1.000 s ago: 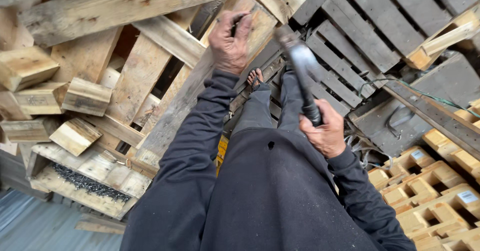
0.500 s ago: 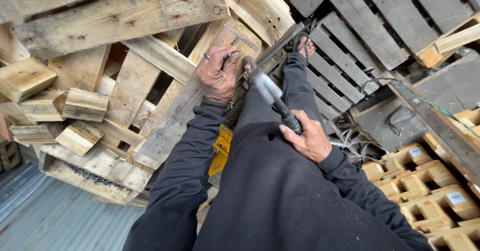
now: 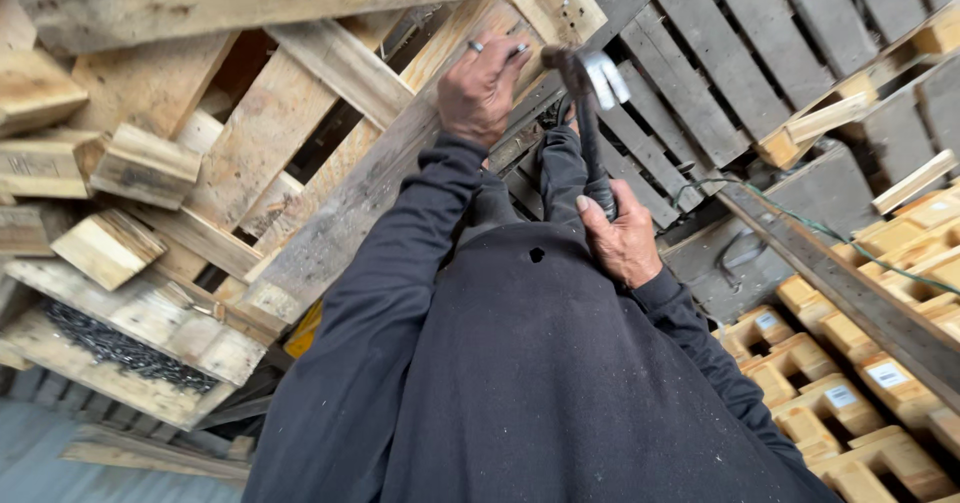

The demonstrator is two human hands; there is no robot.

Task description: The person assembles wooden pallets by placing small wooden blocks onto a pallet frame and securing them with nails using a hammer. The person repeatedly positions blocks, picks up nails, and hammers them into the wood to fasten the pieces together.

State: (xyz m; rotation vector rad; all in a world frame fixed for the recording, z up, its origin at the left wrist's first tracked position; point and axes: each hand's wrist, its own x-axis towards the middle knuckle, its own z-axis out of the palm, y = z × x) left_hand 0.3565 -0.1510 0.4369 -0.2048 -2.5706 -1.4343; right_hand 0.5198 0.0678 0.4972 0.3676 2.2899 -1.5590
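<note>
My left hand (image 3: 485, 88) lies on a slanted pale board of a wooden pallet (image 3: 350, 213), with its fingers curled over the board's upper edge and a ring on one finger. My right hand (image 3: 620, 238) grips the black handle of a claw hammer (image 3: 590, 133). The hammer's metal head (image 3: 600, 71) is raised just right of my left hand's fingertips and is not touching the wood. Whether my left fingers pinch anything small is not visible. My dark sleeves and jacket (image 3: 560, 383) fill the lower middle of the view.
Stacked pale pallets and loose wood blocks (image 3: 110, 243) crowd the left. Dark grey pallets (image 3: 760, 53) lie at the upper right. Yellow moulded pallets (image 3: 860, 403) are at the lower right, crossed by a grey plank (image 3: 850, 293) and a green cord (image 3: 800, 223).
The hammer head came down next to my left hand half a second ago and has since risen again. My left hand stayed on the board.
</note>
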